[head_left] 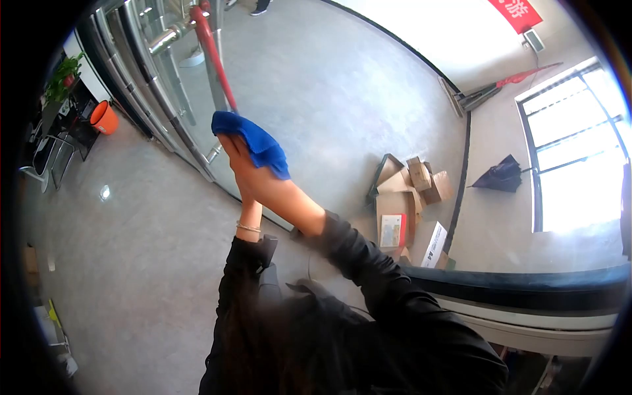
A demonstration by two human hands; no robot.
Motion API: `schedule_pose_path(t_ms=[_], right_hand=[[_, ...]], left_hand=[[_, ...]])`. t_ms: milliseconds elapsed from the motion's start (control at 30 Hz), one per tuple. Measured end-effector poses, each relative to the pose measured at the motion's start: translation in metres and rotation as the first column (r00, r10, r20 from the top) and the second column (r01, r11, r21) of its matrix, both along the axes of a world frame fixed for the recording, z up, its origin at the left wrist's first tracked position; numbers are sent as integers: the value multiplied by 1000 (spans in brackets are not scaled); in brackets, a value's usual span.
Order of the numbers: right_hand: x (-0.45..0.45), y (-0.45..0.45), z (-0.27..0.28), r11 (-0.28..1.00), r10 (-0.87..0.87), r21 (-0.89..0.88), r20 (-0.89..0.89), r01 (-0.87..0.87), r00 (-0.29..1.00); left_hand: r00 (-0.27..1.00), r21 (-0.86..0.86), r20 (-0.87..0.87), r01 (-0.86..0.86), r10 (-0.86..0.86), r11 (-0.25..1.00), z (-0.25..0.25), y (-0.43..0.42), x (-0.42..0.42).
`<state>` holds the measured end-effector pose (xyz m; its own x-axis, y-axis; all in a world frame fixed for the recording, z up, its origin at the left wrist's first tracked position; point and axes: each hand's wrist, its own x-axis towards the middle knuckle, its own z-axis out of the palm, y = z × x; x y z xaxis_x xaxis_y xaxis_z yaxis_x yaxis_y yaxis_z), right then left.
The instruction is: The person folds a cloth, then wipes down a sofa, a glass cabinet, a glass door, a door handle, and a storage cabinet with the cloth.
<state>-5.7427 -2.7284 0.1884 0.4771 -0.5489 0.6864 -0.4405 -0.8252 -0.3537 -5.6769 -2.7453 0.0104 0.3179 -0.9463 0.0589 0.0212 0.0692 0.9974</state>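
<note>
A blue cloth (253,138) is held in my right hand (253,176), bunched over the fingers beside a glass door. My left hand (247,197), with a bracelet (248,227) at its wrist, reaches up behind my right hand. Its fingers are hidden, so whether it holds anything does not show. Just beyond the cloth runs a red bar (214,56) that slants down from the metal door fittings (172,36). Both my forearms are in black sleeves.
Several cardboard boxes (398,201) lie on the floor to the right. A dark umbrella (498,176) is by the window (579,148). An orange bin (104,118) stands at left near a chair (56,158). Another person's shoe (259,12) shows at the top.
</note>
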Motion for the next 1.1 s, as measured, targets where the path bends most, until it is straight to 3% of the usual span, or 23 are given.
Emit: schedule_pose_path(t_ms=[33, 100, 133, 167, 200, 233, 267, 300, 333, 367, 400, 433, 500, 633, 733, 767, 833, 900, 967, 1100], right_hand=[[-12, 7, -1, 1000, -12, 9, -3, 12, 1000], [-54, 31, 5, 973, 14, 230, -84, 6, 996], [-85, 43, -8, 962, 52, 270, -18, -46, 998], [-116, 58, -11, 987, -7, 157, -93, 21, 996], [-148, 76, -14, 996, -70, 38, -160, 77, 985], [-181, 95, -25, 985, -100, 112, -237, 129, 966], [-214, 113, -31, 893, -87, 414, -226, 176, 970], [-250, 135, -36, 918, -120, 322, -331, 232, 936], [-286, 156, -38, 936, -159, 220, -429, 274, 889], [-318, 175, -36, 915, -185, 235, -479, 329, 858], [-349, 193, -34, 891, -208, 245, -527, 382, 824], [-388, 216, -50, 871, -232, 197, -641, 449, 731], [-441, 257, -52, 852, -328, 107, -651, 512, 684], [-468, 293, -40, 762, -393, 124, -692, 636, 605], [-466, 277, -44, 828, -256, 190, -709, 527, 658], [-459, 266, -43, 837, -243, 188, -713, 513, 658], [-427, 235, -48, 933, -94, 195, -682, 304, 725], [-386, 205, -63, 927, -10, 274, -665, 257, 747], [-333, 178, -77, 916, 56, 362, -542, 173, 839], [-211, 111, -84, 969, 61, 241, -443, 53, 895]], left_hand=[[1000, 26, 20, 23, -24, 999, -6, 2, -2], [997, 49, 47, 58, -60, 997, -16, 15, -17], [997, 56, 1, 76, -76, 996, -17, 25, -33], [900, 33, -427, -88, 93, 996, -30, 32, -68], [853, 54, -508, -103, 116, 993, 6, 60, -106], [825, 52, -564, -3, 32, 999, -13, 80, -137], [798, 114, -601, 129, -35, 985, -17, 102, -167], [859, 230, -512, 165, -25, 959, -47, 124, -202], [646, 73, -751, 292, -140, 954, -115, 132, -269], [330, -79, -919, 386, -217, 919, -178, 139, -334], [26, -196, -972, 461, -234, 865, -224, 147, -392], [176, -28, -971, 589, -162, 808, -155, 173, -402], [228, 89, -964, 769, -140, 633, -98, 206, -432], [220, 139, -963, 901, -158, 412, -63, 238, -456], [248, 170, -953, 912, -171, 374, -52, 236, -445], [245, 165, -955, 906, -166, 390, -51, 233, -440], [217, 99, -960, 857, -179, 505, -59, 225, -415], [186, 25, -956, 825, -229, 564, -80, 218, -385], [252, 55, -956, 660, -152, 749, -67, 201, -333], [341, 99, -940, 221, 18, 970, -38, 134, -200]])
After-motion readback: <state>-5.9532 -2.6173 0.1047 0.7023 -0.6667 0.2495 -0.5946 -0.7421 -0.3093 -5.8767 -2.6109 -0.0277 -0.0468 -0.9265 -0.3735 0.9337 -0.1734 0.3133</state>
